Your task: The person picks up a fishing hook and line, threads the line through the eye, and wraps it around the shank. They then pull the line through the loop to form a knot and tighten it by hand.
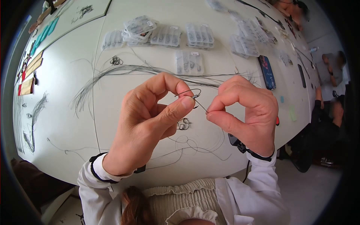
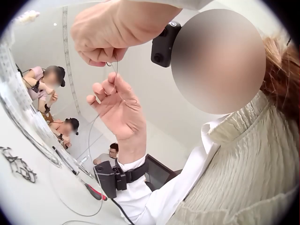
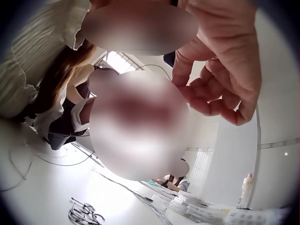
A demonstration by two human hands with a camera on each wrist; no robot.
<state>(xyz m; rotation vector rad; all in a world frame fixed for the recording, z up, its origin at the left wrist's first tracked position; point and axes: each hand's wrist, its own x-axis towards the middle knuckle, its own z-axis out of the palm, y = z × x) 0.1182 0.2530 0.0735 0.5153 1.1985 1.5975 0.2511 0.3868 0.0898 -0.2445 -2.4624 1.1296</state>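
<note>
In the head view my left hand point(image 1: 146, 116) pinches a dark fish hook point(image 1: 195, 96) between thumb and index fingertip, where grey line is wrapped around its shank. A short length of line point(image 1: 201, 106) runs from the wraps to my right hand point(image 1: 251, 108), which pinches it between thumb and index finger. The left wrist view has the left hand point(image 2: 117, 35) above and the right hand point(image 2: 123, 110) below, thin line between them. On the table under the hands lies a small pile of dark hooks point(image 1: 183, 123), partly covered by the left hand.
A long bundle of grey line strands point(image 1: 150, 70) crosses the table beyond my hands, another hook pile point(image 1: 116, 60) behind it. Farther back stand clear compartment boxes point(image 1: 165, 35). A phone point(image 1: 267, 72) lies at right. Loose line point(image 1: 180, 150) curls near the front edge.
</note>
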